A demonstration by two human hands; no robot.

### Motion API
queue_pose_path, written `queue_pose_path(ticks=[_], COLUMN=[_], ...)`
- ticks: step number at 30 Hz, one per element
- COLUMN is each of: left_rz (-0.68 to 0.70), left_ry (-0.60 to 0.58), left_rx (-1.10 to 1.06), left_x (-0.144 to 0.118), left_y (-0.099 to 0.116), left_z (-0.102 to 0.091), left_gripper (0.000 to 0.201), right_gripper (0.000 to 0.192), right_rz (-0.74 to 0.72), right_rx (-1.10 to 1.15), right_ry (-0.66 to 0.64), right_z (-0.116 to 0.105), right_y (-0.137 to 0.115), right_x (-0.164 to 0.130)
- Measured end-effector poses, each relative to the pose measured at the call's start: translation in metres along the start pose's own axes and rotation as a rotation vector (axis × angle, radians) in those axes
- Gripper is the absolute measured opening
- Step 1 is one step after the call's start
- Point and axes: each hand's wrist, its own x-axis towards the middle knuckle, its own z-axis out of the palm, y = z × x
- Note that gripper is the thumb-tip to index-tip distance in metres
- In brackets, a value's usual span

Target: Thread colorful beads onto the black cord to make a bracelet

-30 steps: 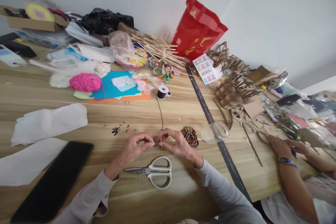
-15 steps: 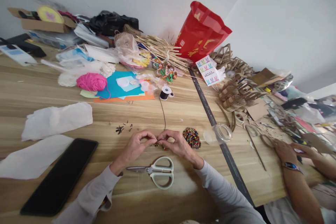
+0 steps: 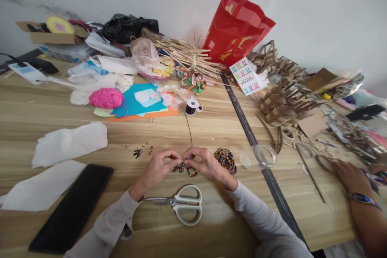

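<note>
We pinch a short string of beads (image 3: 184, 168) between both hands: our left hand (image 3: 159, 167) and right hand (image 3: 204, 163) meet fingertip to fingertip, clamped on it, just beyond the scissors (image 3: 181, 204). Right of the scissors and farther off, a clear round dish (image 3: 264, 156) looks empty; a bead pile (image 3: 225, 158) lies loose beside our right hand.

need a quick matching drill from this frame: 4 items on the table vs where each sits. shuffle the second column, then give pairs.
1. scissors
2. black phone
3. red bag
4. thread spool

A. against the back wall
B. near edge, left of the left hand
C. near edge, below both hands
D. beside the orange paper

Pairs: 1-C, 2-B, 3-A, 4-D
</note>
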Motion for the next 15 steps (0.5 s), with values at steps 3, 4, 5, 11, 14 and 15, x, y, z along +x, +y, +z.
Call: queue_pose_path(ticks=[3,4,5,11,14,15], left_rz=[-0.003,-0.003,-0.004,-0.028,-0.040,-0.043], left_ry=[0.007,0.006,0.001,-0.017,-0.030,-0.032], left_rx=[0.011,0.018,0.024,0.031,0.032,0.031], left_x=[0.003,0.003,0.004,0.005,0.006,0.007], left_y=[-0.001,-0.002,-0.003,-0.010,-0.010,-0.009], left_z=[0.000,0.000,0.000,0.004,0.004,0.003], left_gripper=[0.012,0.012,0.012,0.010,0.011,0.011], right_gripper=[0.014,0.014,0.014,0.014,0.013,0.012], right_rz=[-0.011,-0.017,-0.022,-0.018,-0.043,-0.055], right_rx=[-0.010,-0.014,-0.018,-0.070,-0.103,-0.114], right_ry=[-0.045,-0.053,-0.055,-0.050,-0.064,-0.064], right_z=[-0.002,-0.003,-0.003,-0.001,0.000,0.001], right_y=[0.003,0.005,0.006,0.013,0.016,0.017], right_x=[0.001,0.002,0.002,0.001,0.001,0.001])
